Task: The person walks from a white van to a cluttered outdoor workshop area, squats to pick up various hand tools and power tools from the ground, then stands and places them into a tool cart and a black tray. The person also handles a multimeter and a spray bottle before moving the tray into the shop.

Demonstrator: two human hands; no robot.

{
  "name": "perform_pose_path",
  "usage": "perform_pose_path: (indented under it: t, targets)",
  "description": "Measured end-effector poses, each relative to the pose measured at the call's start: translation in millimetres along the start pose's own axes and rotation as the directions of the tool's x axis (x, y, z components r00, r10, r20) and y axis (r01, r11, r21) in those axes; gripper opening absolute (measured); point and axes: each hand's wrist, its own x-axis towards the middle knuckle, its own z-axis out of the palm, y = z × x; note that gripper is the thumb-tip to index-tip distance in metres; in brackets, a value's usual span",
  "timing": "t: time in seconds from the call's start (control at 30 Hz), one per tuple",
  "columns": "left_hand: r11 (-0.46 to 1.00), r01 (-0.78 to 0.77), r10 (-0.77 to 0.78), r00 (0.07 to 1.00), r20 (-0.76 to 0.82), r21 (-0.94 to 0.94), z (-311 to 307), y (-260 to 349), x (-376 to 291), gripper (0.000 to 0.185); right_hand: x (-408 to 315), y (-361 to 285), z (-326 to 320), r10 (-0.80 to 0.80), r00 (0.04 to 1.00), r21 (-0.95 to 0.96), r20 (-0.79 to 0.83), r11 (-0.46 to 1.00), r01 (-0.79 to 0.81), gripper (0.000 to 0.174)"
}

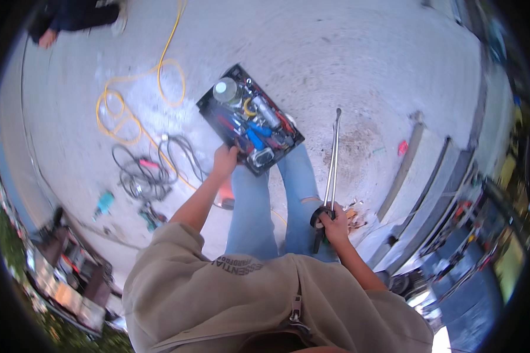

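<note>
My left hand [225,161] grips the near left edge of a black open tray [298,140], held tilted out before my legs. Tools fill the tray: a clear jar with a pale lid [226,90], a silver cylinder [267,112], a yellow ring-shaped item [249,107] and blue-handled tools [255,138]. Motion blur hides the smaller ones. By my right knee, my right hand [337,227] is closed around long thin metal bars [333,165] that point away from me. A black ring [316,217], perhaps a tape roll, sits at its fingers.
A yellow cord [137,121] loops over the concrete floor, beside tangled dark cables [143,181]. Teal tools [104,204] lie left; an orange-red object [226,194] is by my left leg. Long step-like slabs [402,172] run along the right. Another person's hand [47,39] shows upper left.
</note>
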Motion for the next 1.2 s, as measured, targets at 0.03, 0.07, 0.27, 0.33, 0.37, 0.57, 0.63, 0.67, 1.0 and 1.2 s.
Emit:
perform_pose_path:
  t: [0.03,0.07,0.27,0.33,0.37,0.57,0.63,0.67,1.0,1.2]
  targets:
    - [0.999,-0.053,0.052,0.998,0.028,0.012,-2.8,40.0,-21.1,0.025,-13.4,3.4,-1.5,-0.029,0.998,0.031,-0.058,0.999,0.031,0.02]
    - [0.969,-0.17,0.164,0.985,0.048,0.179,-8.3,48.2,-29.9,0.026,-25.7,10.7,-5.1,-0.054,0.995,0.081,-0.087,0.995,0.061,0.016]
    - [0.866,-0.452,0.398,0.883,0.251,0.216,-23.3,149.9,-117.5,0.028,-150.5,18.0,-4.7,-0.092,0.95,0.312,-0.3,0.931,0.188,0.023]
    - [0.765,-0.588,0.52,0.804,0.288,0.261,-19.7,192.1,-132.4,0.028,-174.7,14.8,-14.3,-0.117,0.932,0.399,-0.343,0.88,0.257,0.023]
    - [0.731,-0.627,0.548,0.775,0.314,0.271,-21.6,205.4,-143.3,0.029,-190.3,15.9,-11.1,-0.114,0.909,0.431,-0.401,0.852,0.297,0.024]
    - [0.742,-0.638,0.491,0.725,0.483,0.205,-5.7,231.2,-207.1,0.031,-263.1,71.1,7.2,0.146,0.837,0.772,-0.528,0.492,0.401,0.034]
    - [0.765,-0.631,0.491,0.701,0.517,0.128,21.4,255.1,-204.9,0.032,-258.9,70.5,-23.1,0.125,0.832,0.802,-0.54,0.377,0.463,0.039]
    - [0.777,-0.623,0.488,0.688,0.538,0.091,40.9,268.7,-207.3,0.032,-260.2,72.8,-39.2,0.117,0.83,0.812,-0.546,0.317,0.489,0.042]
    - [0.825,-0.564,0.442,0.641,0.628,-0.005,238.9,332.2,-304.7,0.034,-303.3,139.0,-170.5,0.182,0.701,0.724,-0.69,0.192,0.662,0.055]
    - [0.858,-0.514,0.365,0.597,0.714,-0.008,356.7,377.9,-319.0,0.038,-281.3,161.3,-272.5,0.155,0.657,0.675,-0.738,0.14,0.725,0.052]
